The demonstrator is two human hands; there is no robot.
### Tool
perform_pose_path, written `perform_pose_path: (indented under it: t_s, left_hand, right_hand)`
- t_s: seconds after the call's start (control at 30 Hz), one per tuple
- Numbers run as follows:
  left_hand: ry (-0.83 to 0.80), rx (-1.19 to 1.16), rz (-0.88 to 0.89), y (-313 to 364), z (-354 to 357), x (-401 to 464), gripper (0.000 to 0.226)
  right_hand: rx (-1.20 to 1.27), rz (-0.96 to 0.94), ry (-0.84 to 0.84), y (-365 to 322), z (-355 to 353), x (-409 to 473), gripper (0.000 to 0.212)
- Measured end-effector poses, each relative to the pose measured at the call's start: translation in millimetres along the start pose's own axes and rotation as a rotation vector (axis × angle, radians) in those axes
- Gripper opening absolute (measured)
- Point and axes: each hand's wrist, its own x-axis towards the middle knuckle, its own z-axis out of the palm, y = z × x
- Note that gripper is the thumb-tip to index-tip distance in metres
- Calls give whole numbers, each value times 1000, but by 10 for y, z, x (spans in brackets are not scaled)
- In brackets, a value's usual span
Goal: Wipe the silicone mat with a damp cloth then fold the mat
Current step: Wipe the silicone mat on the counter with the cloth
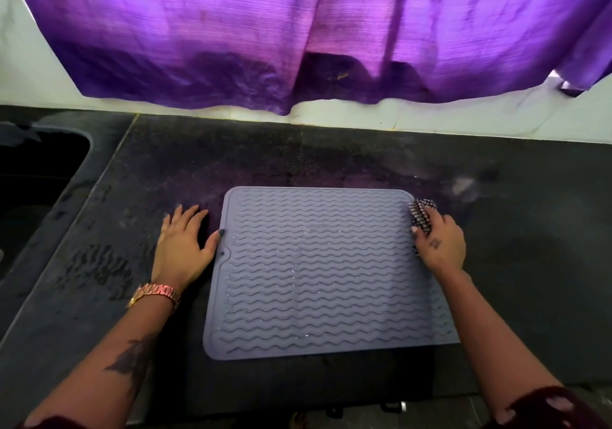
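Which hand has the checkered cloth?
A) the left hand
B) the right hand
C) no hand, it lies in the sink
B: the right hand clutches the cloth at the mat's far right corner, while the left hand rests flat beside the mat.

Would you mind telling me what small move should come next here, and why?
Probably sweep the right hand and its checked cloth leftward across the mat: the cloth sits at the far right corner, the left hand braces the opposite edge.
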Motion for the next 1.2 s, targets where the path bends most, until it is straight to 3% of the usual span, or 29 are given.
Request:
perform_pose_path:
  t_s: [0.13, 0.3, 0.4, 0.47, 0.57, 0.67, 0.77, 0.83, 0.97, 1.13, 1.2]
  left_hand:
    - [-14, -1, -12, 16, -23, -11, 67]
    - [-7, 10, -15, 15, -21, -15, 69]
    - [-2, 18, -21, 15, -14, -16, 69]
    - [2, 19, -26, 21, -20, -17, 69]
    - [-1, 15, -28, 40, -18, -12, 69]
    - [-7, 15, -36, 43, -20, -1, 70]
    - [-2, 17, -42, 33, -23, -11, 69]
    - [-1, 19, -40, 28, -22, -19, 64]
    - [5, 16, -38, 31, -13, -11, 59]
    - [5, 4, -42, 35, -25, 0, 70]
    - [11, -3, -42, 29, -22, 0, 71]
  right_hand:
    - [58, -97, 29, -31, 7, -8, 48]
    - [532, 120, 17, 131, -142, 199, 42]
    - [241, 189, 4, 92, -56, 213, 38]
    - [43, 98, -34, 8, 31, 175, 41]
    - [-51, 37, -42, -83, 0, 193, 39]
    - [-28, -17, -105, -159, -76, 264, 35]
    - [181, 57, -74, -237, -102, 314, 32]
    - [75, 97, -18, -246, -53, 285, 33]
    - [-178, 80, -75, -308, 114, 161, 53]
    - [36, 45, -128, -241, -21, 384, 36]
    - [119, 60, -70, -159, -87, 425, 37]
